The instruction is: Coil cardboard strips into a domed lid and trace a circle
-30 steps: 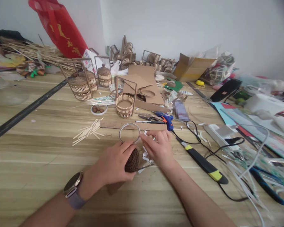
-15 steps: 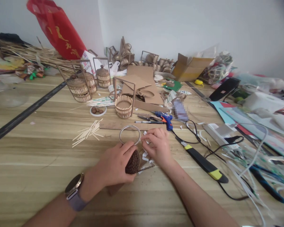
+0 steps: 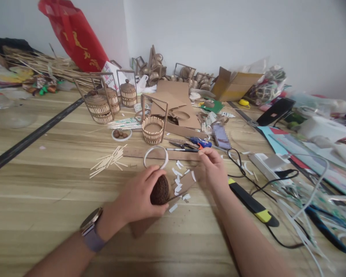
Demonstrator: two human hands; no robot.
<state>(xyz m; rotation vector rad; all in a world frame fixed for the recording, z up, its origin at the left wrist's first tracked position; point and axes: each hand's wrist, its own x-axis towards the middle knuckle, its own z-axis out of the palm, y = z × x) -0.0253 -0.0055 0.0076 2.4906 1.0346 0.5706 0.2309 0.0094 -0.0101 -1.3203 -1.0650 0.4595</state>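
My left hand [image 3: 141, 196] is closed round a dark brown ribbed disc [image 3: 160, 190], held on edge just above the wooden table [image 3: 46, 192]; a watch sits on that wrist. My right hand [image 3: 213, 167] is out to the right of it, fingers curled at the rear of a blue glue gun [image 3: 200, 143]. A white ring [image 3: 155, 157] lies flat just beyond my left fingers. Between the hands lie small white paper scraps [image 3: 178, 177] and a brown cardboard strip [image 3: 187, 181].
A wooden ruler [image 3: 178, 154], scissors and a pen lie behind the ring. Loose sticks [image 3: 108, 159] are to the left, a yellow-black knife [image 3: 249, 202] and black cables to the right. Small slatted baskets [image 3: 152, 129], cardboard pieces and a box crowd the back.
My right hand has left the paper scraps beside the ring and moved up and right to the glue gun. My left hand still holds the disc, turned slightly.
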